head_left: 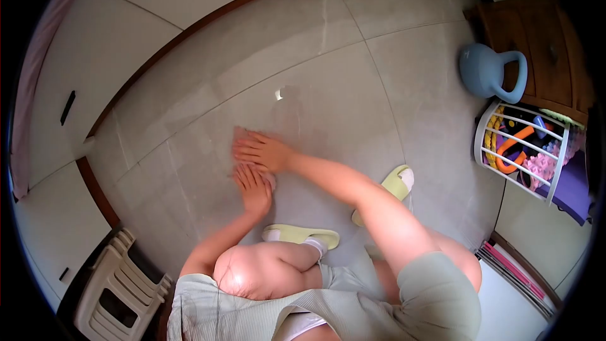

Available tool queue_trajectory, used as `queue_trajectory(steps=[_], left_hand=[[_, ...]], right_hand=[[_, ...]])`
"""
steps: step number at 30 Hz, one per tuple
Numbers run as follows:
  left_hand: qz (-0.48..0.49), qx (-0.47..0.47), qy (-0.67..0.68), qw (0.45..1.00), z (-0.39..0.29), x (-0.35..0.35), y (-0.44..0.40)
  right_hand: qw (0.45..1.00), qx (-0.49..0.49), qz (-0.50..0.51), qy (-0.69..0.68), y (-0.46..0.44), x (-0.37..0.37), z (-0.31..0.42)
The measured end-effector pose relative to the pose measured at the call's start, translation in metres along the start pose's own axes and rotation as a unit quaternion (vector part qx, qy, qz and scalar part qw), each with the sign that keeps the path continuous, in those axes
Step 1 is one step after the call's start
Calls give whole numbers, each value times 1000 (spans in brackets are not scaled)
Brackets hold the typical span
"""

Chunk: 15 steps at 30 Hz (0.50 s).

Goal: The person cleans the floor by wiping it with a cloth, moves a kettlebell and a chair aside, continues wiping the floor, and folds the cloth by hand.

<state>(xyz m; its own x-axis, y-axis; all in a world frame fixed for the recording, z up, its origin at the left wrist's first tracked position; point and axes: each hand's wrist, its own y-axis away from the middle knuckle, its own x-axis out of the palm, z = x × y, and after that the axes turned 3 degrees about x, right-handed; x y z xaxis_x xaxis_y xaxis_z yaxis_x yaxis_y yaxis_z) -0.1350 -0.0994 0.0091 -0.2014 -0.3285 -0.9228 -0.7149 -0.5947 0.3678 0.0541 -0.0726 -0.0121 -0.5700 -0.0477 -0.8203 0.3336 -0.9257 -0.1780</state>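
Pressing pink cloth [239,133] onto floor [341,107]

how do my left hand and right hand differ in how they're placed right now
Position: the right hand lies farther forward from the body, while the left hand is nearer.
Direction: the right hand's fingers point mostly left; the left hand's point mostly forward, slightly left.
Shared: both are bare, palm down on the pink cloth against the tiled floor.
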Motion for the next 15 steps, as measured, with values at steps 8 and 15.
queue_trajectory(steps=[8,15], left_hand=[[10,-75,92,993,-88,9,-7],[-55,-102,117,986,-102,41,-16]], right_hand=[[984,98,140,54,36,-24,18],[991,28,104,85,37,-12,-2]])
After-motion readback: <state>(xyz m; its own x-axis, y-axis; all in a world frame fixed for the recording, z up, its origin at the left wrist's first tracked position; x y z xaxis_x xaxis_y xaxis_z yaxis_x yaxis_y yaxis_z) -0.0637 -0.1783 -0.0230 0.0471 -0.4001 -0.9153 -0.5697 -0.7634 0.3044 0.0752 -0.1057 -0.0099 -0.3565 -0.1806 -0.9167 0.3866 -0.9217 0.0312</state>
